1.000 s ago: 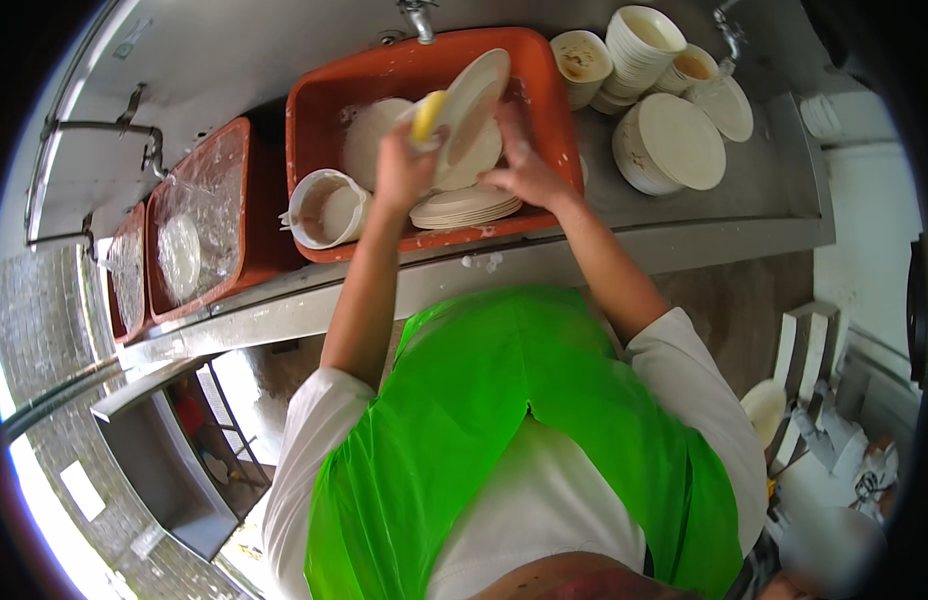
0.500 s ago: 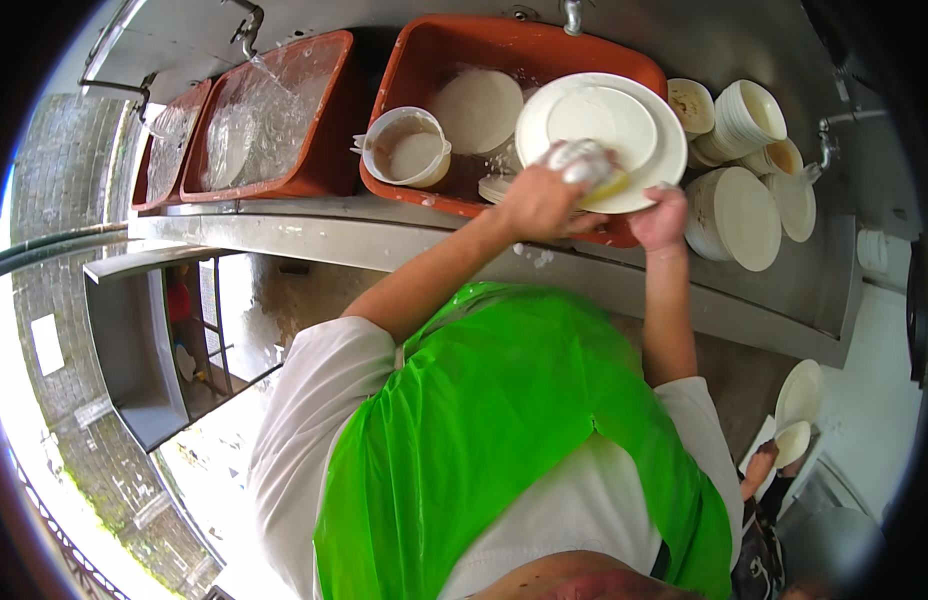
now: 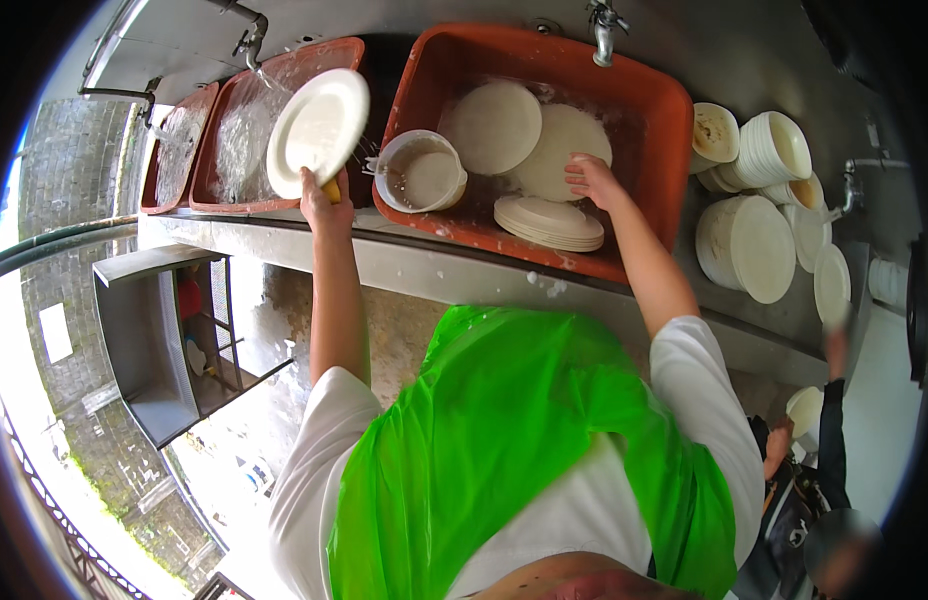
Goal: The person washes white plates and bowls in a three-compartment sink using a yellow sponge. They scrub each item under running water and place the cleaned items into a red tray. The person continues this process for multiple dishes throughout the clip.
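Left grip pinches a white plate, its long axis slanting up-right; right grip spread.

Your left forearm: extended forward, nearly straight up the view. Your left hand: raised at its end, closed in a grip. Your right forearm: reaching forward, slanting leftward. Your right hand: unclenched, fingers pointing left. Hands: well apart.

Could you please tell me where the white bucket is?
In the head view, the white bucket is left of centre, in the near-left corner of the rightmost orange tub, right of the plate in the left hand.
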Demonstrator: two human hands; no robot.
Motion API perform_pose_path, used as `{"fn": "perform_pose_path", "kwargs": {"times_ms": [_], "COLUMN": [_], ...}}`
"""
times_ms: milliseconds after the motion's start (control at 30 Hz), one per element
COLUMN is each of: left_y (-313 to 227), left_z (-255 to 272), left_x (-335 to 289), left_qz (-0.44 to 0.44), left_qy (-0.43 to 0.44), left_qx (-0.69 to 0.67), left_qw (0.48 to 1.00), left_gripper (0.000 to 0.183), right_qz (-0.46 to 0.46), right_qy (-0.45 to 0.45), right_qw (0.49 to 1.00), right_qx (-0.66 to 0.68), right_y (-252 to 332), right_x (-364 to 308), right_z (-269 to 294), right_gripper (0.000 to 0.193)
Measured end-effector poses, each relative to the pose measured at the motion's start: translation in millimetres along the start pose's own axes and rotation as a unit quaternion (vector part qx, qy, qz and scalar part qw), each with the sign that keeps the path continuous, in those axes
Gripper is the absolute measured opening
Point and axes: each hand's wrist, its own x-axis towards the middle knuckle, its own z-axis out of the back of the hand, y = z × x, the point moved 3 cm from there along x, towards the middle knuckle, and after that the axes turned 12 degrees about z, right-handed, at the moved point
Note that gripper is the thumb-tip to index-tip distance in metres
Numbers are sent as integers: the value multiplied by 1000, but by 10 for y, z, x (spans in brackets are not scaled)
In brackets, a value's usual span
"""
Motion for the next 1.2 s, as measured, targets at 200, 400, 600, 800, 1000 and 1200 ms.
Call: {"fn": "perform_pose_path", "kwargs": {"times_ms": [200, 400, 600, 800, 1000, 1200], "left_y": [360, 1303, 1864, 2589, 2885, 2418], "left_z": [-494, -803, -1148, -1389, -1990, -1451], "left_x": [-816, -1366, -1284, -663, -1391, -1785], "left_qz": [-5, 126, 145, -34, -84, -393], "left_qy": [243, 334, 418, 361, 391, 655], "left_qx": [282, 450, 472, 581, 741, 515], "left_qw": [928, 818, 762, 728, 540, 389], "left_gripper": [50, 43, 59, 44, 36, 36], "right_qz": [12, 7, 8, -67, 48, 177], "right_qy": [-301, -166, -93, -10, 41, 19], "right_qw": [845, 918, 984, 956, 905, 879], "right_qx": [-441, -359, -154, 285, 421, 443], "right_y": [-321, -682, 94, 510, 952, 823], "right_x": [565, 867, 294, -877, -1848, -2123], "right_z": [103, 762, 843, 387, 51, 357], "right_gripper": [59, 44, 43, 37, 36, 37]}}
